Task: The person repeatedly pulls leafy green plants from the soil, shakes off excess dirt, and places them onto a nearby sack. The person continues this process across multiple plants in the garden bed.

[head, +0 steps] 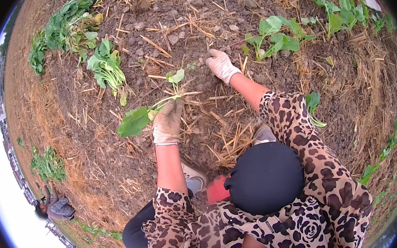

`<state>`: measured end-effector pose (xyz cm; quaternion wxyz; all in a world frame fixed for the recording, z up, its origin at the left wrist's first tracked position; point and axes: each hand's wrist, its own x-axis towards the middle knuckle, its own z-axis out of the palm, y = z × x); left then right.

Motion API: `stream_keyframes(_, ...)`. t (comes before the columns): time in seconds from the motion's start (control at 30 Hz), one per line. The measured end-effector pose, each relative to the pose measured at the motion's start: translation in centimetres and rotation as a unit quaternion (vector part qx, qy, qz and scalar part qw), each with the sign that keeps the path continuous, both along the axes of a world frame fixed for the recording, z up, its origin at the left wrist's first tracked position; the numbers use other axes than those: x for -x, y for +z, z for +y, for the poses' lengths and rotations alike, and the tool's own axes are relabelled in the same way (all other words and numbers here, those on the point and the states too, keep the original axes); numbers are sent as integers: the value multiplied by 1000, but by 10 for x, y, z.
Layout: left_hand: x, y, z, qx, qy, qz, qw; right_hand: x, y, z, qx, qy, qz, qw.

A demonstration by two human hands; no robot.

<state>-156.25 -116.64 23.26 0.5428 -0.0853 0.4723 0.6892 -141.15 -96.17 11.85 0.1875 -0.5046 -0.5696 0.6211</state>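
Note:
My left hand [169, 121], in a soiled pale glove, pinches the stem of a leafy green seedling [134, 122] just above the soil. Its broad leaf leans to the left; a smaller upright leaf [176, 77] stands beside my fingertips, and I cannot tell whether it belongs to the same plant. Ahead and to the right, my gloved right hand [221, 65] is low over the soil with fingers curled. Whatever its fingertips hold is hidden. A thin string [232, 45] runs across the ground past both hands. Upright leafy plants [275, 35] stand right of my right hand.
Bunched seedlings [107, 68] and a larger heap of greens [66, 29] lie at upper left. A loose seedling [312, 105] is beside my right sleeve. Straw [233, 142] and clods litter the soil. Another person [57, 207] bends at far left, near more greens [48, 163].

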Motion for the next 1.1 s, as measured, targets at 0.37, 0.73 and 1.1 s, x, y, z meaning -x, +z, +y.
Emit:
stream_keyframes(0.37,-57,-8,43,116,-72,156,978,-64,46,-47,59,-150,225,961)
stream_keyframes(0.73,-89,-89,79,46,-128,110,985,-100,63,-83,-85,-156,227,957)
stream_keyframes(1.1,-77,-90,100,283,-483,588,584,-103,88,-94,-76,-126,214,966)
